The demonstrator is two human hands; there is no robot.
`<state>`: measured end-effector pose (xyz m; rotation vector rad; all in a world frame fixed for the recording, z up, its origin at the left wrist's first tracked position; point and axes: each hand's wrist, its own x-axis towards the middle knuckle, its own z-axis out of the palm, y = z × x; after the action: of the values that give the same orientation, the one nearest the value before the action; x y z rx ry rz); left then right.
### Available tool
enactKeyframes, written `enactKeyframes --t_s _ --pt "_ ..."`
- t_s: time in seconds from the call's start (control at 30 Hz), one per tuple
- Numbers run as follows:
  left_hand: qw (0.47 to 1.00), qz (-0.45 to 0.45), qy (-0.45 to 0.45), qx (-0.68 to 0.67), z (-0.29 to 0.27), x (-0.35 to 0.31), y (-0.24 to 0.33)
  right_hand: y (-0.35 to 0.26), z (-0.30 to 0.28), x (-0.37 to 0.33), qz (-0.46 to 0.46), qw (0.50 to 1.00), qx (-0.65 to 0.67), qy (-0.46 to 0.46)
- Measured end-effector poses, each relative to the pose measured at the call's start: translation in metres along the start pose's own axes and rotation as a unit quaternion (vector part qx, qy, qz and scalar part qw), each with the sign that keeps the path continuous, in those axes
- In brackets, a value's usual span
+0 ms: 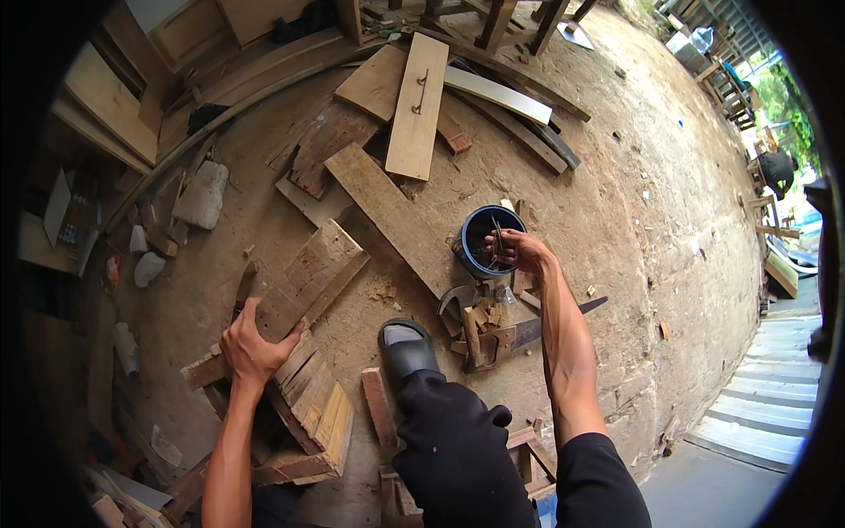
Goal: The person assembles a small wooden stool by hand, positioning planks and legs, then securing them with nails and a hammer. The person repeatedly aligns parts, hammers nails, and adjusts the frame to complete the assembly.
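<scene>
This is a rough woodworking shop: loose boards [378, 211] and a panel with a metal handle [407, 136] lie toward the far edge of the dusty floor [678, 255]; a handsaw [528, 333], a claw hammer [473, 339] and a blue-rimmed bucket [465, 257] sit near its middle; large wooden panels [110, 101] line its far left corner. Past the right edge, blurred by glare, greenery [782, 97] suggests an open side.

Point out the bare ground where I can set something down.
Widest: the ground between the saw tip and the corrugated sheet, dotted with small chips. A smaller, mostly bare patch lies between the white block and the wooden piece in the left hand. Crowded: around the bucket, and the board pile beyond.
</scene>
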<state>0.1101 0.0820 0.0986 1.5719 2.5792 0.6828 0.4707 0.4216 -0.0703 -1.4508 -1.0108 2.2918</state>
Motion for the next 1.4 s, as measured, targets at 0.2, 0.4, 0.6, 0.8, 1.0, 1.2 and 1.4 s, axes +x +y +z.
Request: enactKeyframes --t_s 0.2,0.4,0.6,0.8,1.0,1.2,1.4 --pt "1.0 -0.003 -0.004 0.002 -0.001 0.0 0.0 -0.007 0.002 -0.007 0.034 0.998 0.047 -0.007" --pt "1.0 -0.001 0.001 -0.005 -0.001 0.0 0.0 -0.013 0.003 -0.01 0.023 0.992 0.114 -0.058" --pt "1.0 -0.004 0.003 -0.002 -0.001 0.0 0.0 -0.016 0.007 -0.006 0.033 0.992 0.109 -0.061" --pt "1.0 -0.003 0.005 0.004 -0.003 0.0 0.001 -0.008 0.002 0.001 0.028 0.999 0.004 -0.033" --pt "1.0 -0.018 0.0 0.025 0.0 -0.004 -0.004 -0.017 0.022 -0.017 -0.139 0.99 -0.016 -0.023" --pt "1.0 0.028 -0.007 -0.009 0.001 -0.004 -0.014 -0.071 0.137 -0.121 -0.167 0.963 -0.158 -0.138" --pt "0.958 -0.01 0.098 -0.27 -0.038 -0.019 0.032 -0.114 0.253 -0.234 -0.257 0.855 -0.387 -0.23"
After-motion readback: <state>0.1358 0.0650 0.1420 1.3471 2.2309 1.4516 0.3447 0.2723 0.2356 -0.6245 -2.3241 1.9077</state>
